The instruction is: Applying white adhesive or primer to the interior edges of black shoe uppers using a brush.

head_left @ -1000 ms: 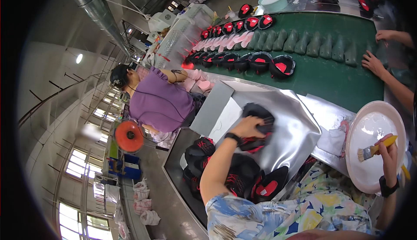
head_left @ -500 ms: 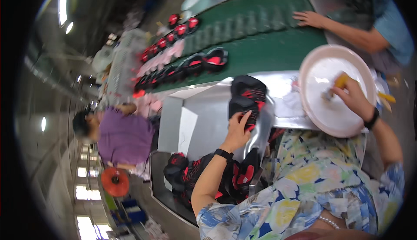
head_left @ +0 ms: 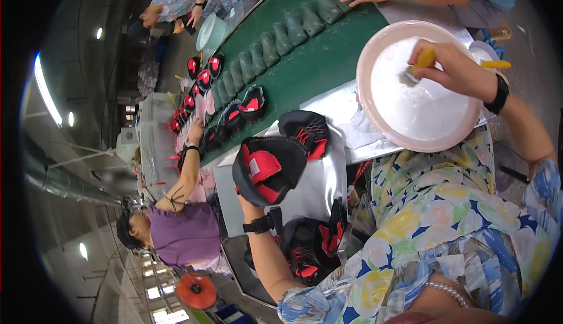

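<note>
Head view: compared with a moment ago, the left hand [head_left: 249, 198] has lifted the black-and-red shoe upper [head_left: 270, 168] up off the pile and turned its open inside toward the camera — before, that hand was pressing an upper down among the others. The right hand [head_left: 454, 69] has also moved over the pink bowl [head_left: 375, 60], where earlier it held the brush off to the bowl's side. My reading is that the brush is being loaded while the piece is readied for coating.

The left hand's fingers are wrapped around the upper's lower edge from beneath; they are mostly hidden behind it. The upper hangs above the silvery tabletop [head_left: 319, 186], left of the bowl and well apart from the brush. The right hand's fingers pinch the yellow-handled brush [head_left: 417, 66] tight, its bristles touching the white paste inside the bowl.

A second upper [head_left: 305, 130] lies on the tabletop between the raised one and the bowl. Beyond the bowl runs a green conveyor belt [head_left: 311, 66] — more uppers and grey shoe forms sit on it, and other people's hands rest at its edges.
</note>
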A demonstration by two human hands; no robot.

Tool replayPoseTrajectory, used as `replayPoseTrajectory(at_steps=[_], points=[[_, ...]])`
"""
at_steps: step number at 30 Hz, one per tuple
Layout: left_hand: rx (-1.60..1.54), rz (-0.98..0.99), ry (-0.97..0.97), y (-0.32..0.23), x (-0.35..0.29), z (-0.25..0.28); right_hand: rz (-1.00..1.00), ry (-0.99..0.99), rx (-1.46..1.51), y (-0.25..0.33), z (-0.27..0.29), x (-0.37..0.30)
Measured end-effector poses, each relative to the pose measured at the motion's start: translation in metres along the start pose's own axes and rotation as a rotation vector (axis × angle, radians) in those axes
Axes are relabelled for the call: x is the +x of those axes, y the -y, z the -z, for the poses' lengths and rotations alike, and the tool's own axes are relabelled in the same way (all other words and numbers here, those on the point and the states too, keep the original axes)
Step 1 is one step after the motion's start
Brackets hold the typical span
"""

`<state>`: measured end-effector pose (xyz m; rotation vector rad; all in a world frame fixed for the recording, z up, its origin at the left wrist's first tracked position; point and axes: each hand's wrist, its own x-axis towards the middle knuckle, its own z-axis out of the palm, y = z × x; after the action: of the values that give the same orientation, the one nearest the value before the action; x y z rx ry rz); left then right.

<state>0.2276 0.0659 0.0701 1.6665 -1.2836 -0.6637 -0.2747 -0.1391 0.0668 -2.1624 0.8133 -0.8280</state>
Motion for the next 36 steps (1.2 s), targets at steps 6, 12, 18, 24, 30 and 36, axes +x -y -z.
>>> replayPoseTrajectory(at_steps=[6, 12, 18, 24, 30, 36], points=[[0.099, -0.114, 0.371, -0.023, 0.044, -0.116, 0.239, -0.058, 0.163, -0.001, -0.001, 0.028], [-0.012, -0.159, 0.468, -0.065, 0.055, -0.192, 0.202, 0.103, 0.248, 0.028, 0.011, 0.037], [0.05, -0.377, 0.29, -0.082, 0.054, -0.214, -0.1, -0.082, 0.163, 0.016, 0.016, 0.012], [0.566, -0.746, -0.022, -0.025, 0.058, -0.214, -0.235, -0.302, 0.307, 0.005, -0.019, 0.003], [0.565, -0.766, -0.271, 0.015, 0.067, -0.202, -0.421, -0.216, 0.689, 0.011, -0.03, -0.005], [0.229, -0.723, -0.289, -0.026, 0.062, -0.21, -0.266, -0.388, 0.431, 0.023, -0.022, -0.005]])
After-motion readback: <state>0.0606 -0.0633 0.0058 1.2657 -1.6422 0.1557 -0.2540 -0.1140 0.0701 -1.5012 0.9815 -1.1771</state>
